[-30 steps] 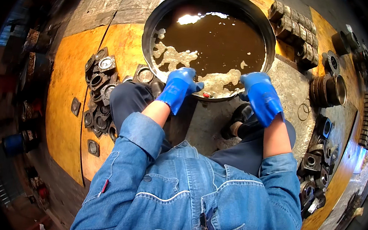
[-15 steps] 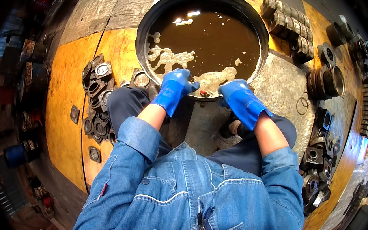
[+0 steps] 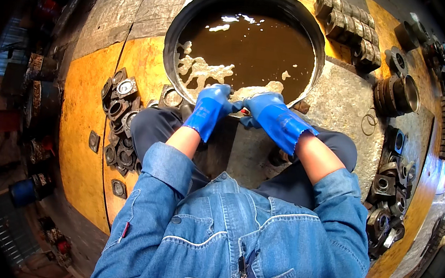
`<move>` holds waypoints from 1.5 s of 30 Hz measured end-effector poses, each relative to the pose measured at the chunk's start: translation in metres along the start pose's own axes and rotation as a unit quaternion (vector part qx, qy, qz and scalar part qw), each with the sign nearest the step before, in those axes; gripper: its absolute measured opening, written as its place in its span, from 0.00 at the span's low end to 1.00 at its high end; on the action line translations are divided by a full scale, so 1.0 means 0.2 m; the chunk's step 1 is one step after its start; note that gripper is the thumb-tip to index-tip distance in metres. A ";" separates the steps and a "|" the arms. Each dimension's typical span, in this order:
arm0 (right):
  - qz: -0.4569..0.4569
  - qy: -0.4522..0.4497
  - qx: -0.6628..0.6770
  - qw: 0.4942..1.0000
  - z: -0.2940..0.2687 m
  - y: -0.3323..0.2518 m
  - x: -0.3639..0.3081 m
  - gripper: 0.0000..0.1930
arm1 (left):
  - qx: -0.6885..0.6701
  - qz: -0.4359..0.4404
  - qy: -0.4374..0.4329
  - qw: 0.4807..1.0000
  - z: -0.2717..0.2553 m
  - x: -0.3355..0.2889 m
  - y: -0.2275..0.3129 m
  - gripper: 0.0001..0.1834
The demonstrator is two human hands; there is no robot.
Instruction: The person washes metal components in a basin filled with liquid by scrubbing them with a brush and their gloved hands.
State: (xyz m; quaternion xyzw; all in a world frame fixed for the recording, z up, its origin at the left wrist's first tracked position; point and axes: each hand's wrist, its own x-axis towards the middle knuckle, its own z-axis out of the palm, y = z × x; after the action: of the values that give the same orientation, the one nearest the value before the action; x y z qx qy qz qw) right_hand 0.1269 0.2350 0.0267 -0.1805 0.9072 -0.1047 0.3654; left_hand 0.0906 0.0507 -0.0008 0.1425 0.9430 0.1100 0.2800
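Observation:
A wide, dark round tub holds brown liquid with pale foam floating mostly along its near side. At its near rim are both my hands in blue rubber gloves. My left hand is closed there with curled fingers, its thumb stretched toward the right hand. My right hand is bent over the rim beside it, fingers closed and pointing left. Between them shows a small red thing, mostly covered. What either hand grips is hidden beneath the gloves.
Several square metal parts with round holes lie heaped on the floor at left. Stacked metal blocks stand at far right, near large metal rings. More metal parts are piled at right. Two thin rings lie on the floor.
My right hand has moved left along the near rim, up to my left hand, and now covers much of the small red thing. My left hand has hardly moved.

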 end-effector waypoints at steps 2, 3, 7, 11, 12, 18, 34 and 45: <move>-0.019 -0.003 0.065 0.998 0.03 0.00 0.02 0.27 | 0.001 -0.013 0.002 1.000 0.00 -0.02 -0.01 0.38; -0.014 -0.010 0.039 0.999 0.01 -0.02 0.01 0.26 | 0.000 -0.018 0.005 1.000 0.01 -0.02 -0.02 0.37; 0.011 -0.073 0.033 0.997 -0.01 -0.05 0.05 0.24 | -0.013 -0.002 0.025 1.000 0.04 0.01 -0.03 0.32; 0.017 -0.001 -0.015 1.000 -0.02 -0.13 -0.02 0.21 | -0.022 0.008 0.054 0.998 0.09 0.04 -0.07 0.30; 0.027 0.022 -0.007 0.999 0.02 -0.10 0.00 0.21 | -0.030 0.019 0.074 0.997 0.12 0.06 -0.07 0.29; 0.012 -0.004 -0.003 1.000 0.04 -0.10 0.05 0.16 | -0.072 0.020 0.086 0.994 0.18 0.10 -0.15 0.25; -0.066 0.173 0.089 0.979 0.09 0.14 0.09 0.08 | -0.040 0.001 0.059 0.997 0.14 0.07 -0.08 0.30; -0.012 0.020 -0.024 0.999 -0.13 -0.14 -0.01 0.17 | -0.009 0.037 0.131 0.991 0.18 0.08 -0.19 0.24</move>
State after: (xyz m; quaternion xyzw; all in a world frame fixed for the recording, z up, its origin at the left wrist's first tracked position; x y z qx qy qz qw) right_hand 0.1166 0.2114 0.0550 -0.1976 0.9145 -0.0906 0.3412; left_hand 0.0897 0.0247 -0.0495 0.1591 0.9645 0.1465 0.1513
